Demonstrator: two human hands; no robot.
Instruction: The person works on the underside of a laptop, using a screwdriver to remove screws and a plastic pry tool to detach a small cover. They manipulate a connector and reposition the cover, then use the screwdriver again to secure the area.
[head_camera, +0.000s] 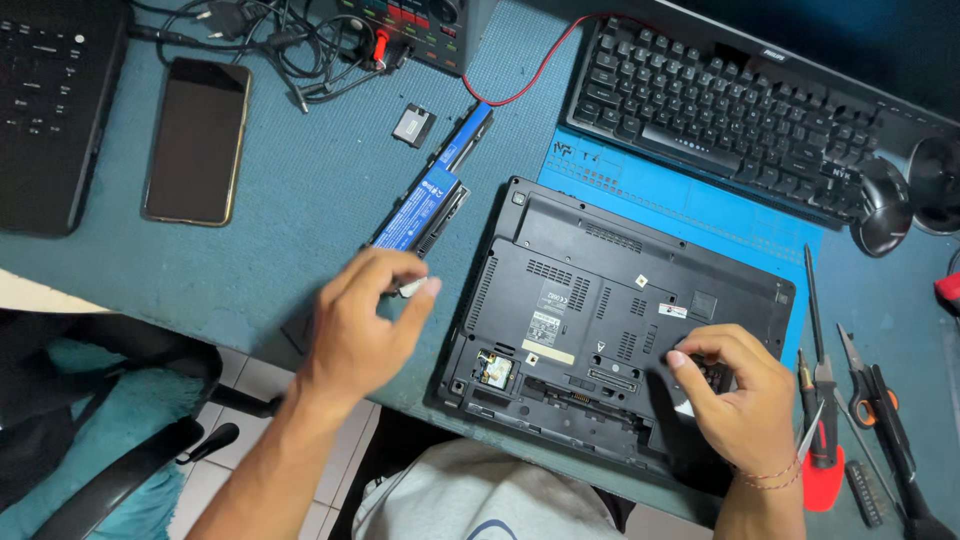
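**Two hands at an upturned laptop on a blue-green desk**

Two bare hands work around one landmark, the black laptop (600, 300), which lies bottom side up near the front edge of the desk (300, 190). Far to the left of the laptop sits the corner of a second dark laptop (50, 100), and just right of that a smartphone (197, 140) lies face up, screen dark. Behind the phone, up and left of the upturned laptop, a tangle of black cables (270, 40) runs to a box with red and green buttons (420, 25). A small dark rectangular part (412, 125) lies alone between the cables and the laptop. A long blue-labelled battery (432, 185) lies slantwise just off the laptop's left rear corner. The left hand (365, 320) hovers just left of the laptop, fingers curled and pinched on a small pale object (412, 287), too blurred to identify. The right hand (735, 395) rests on the laptop's right front corner, fingers closed around a small dark piece (712, 372) there. A blue mat (700, 210) lies under the laptop's rear edge; behind it stands a black keyboard (730, 110), with a mouse (882, 205) at its right end. Right of the laptop lie screwdrivers (822, 400) and scissors (870, 395).
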